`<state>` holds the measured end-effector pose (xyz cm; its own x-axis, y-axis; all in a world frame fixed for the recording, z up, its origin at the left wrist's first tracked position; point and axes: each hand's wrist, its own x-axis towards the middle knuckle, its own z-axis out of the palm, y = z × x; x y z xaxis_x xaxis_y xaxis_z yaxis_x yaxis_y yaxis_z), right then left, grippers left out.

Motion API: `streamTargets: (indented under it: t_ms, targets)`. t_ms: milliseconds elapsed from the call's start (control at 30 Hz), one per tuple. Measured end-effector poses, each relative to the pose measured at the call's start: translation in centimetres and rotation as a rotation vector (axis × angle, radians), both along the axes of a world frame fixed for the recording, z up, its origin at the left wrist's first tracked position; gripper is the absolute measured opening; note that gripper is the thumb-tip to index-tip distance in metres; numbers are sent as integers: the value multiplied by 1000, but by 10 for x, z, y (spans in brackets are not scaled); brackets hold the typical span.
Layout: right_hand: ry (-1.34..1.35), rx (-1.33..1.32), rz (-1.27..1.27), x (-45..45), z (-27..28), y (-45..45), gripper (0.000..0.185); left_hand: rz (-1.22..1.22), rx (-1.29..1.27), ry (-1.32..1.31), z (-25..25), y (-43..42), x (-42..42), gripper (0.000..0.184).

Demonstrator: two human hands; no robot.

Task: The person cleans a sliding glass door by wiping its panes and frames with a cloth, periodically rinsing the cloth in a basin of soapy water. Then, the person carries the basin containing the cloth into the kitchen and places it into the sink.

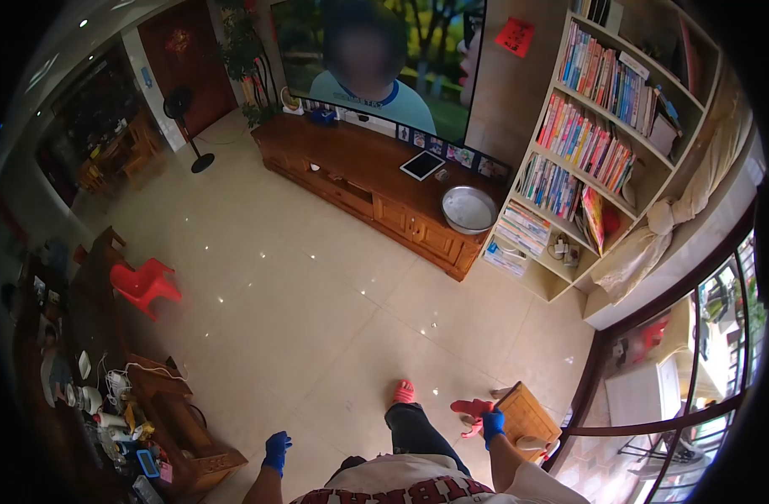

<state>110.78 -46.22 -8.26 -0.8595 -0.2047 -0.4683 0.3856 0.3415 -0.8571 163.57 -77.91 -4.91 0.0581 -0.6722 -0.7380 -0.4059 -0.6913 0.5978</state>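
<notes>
Both of my hands wear blue gloves. My right hand is closed on a red cloth, which hangs out to the left of the fingers. Just right of that hand stands a small wooden stool with a light-coloured round thing on its near part. My left hand hangs low at my side over the floor, its fingers curled with nothing visible in them.
A wooden TV cabinet carries a metal basin and a tablet. A full bookshelf is on the right beside glass doors. A red plastic chair, cluttered wooden furniture and a standing fan are on the left.
</notes>
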Motion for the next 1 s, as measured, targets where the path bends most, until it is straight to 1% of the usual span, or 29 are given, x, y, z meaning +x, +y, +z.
streamTargets:
  t_ms: [33, 67, 100, 133, 167, 200, 233, 300, 333, 367, 433, 500, 533, 567, 600, 633, 667, 700, 733, 767, 800, 833, 867, 900, 967, 1000]
  targets:
    - [-6, 1, -7, -18, 7, -16, 22, -16, -67, 101, -14, -6, -21, 32]
    - [-113, -54, -6, -35, 13, -31, 22, -84, -109, 97, -13, -7, -47, 31]
    - [-208, -122, -7, -60, 19, -58, 22, -310, -191, 56, -37, -18, -60, 29]
    - [-205, -132, -16, -85, 23, -86, 22, -675, -385, -99, -49, -27, -74, 35]
    - [-195, -147, -25, -107, 28, -107, 23, -1055, -463, -315, -42, -37, -92, 44]
    - [-184, -154, -35, -130, 32, -125, 24, -1041, -419, -303, -36, -45, -108, 46]
    - [-111, -228, -47, -152, 39, -148, 25, -1030, -374, -289, -37, -54, -121, 49]
    - [-81, -279, -65, -206, 35, -197, 29, -1025, -317, -326, -31, -89, -148, 52]
    - [-110, -426, -82, -235, 21, -218, 30, -961, -279, -340, -27, -106, -161, 50]
    - [-103, -426, -97, -259, 25, -241, 30, -899, -245, -354, -25, -129, -176, 48]
    - [-111, -403, -134, -309, 31, -299, 32, -1078, -293, -453, -25, -187, -205, 45]
    - [-89, -500, -106, -352, 45, -348, 34, -1243, -148, -544, -39, -257, -251, 42]
    - [-76, -516, -122, -364, 56, -367, 35, -1067, -406, -406, -46, -279, -270, 41]
    - [-42, -545, -131, -390, 67, -396, 35, -1058, -482, -450, -50, -309, -301, 40]
    - [-22, -561, -174, -408, 77, -420, 36, -1297, -350, -552, -58, -349, -338, 40]
    - [0, -569, -209, -425, 83, -439, 37, -1269, -340, -461, -63, -376, -373, 41]
    - [20, -581, -217, -440, 97, -458, 38, -1194, -420, -440, -67, -399, -413, 41]
    - [-7, -629, -235, -455, 101, -473, 38, -1102, -524, -325, -63, -417, -457, 42]
    - [-32, -662, -203, -472, 102, -488, 39, -1132, -553, -346, -54, -436, -509, 42]
    - [-60, -699, -173, -489, 99, -503, 39, -1143, -569, -303, -31, -450, -566, 41]
    - [-72, -690, -174, -506, 90, -512, 39, -1129, -577, -249, -21, -461, -618, 41]
    - [-139, -733, -128, -523, 74, -520, 40, -1100, -572, -193, -21, -469, -666, 42]
    - [-206, -775, -82, -538, 59, -527, 40, -1149, -592, -173, -17, -473, -711, 42]
    - [-221, -763, -79, -553, 47, -532, 40, -1192, -612, -150, -15, -477, -757, 43]
    - [-336, -397, -6, -583, 20, -536, 40, -1256, -563, -141, -9, -475, -837, 45]
    - [-343, -196, 75, -597, 12, -538, 39, -1244, -535, -106, -10, -470, -868, 45]
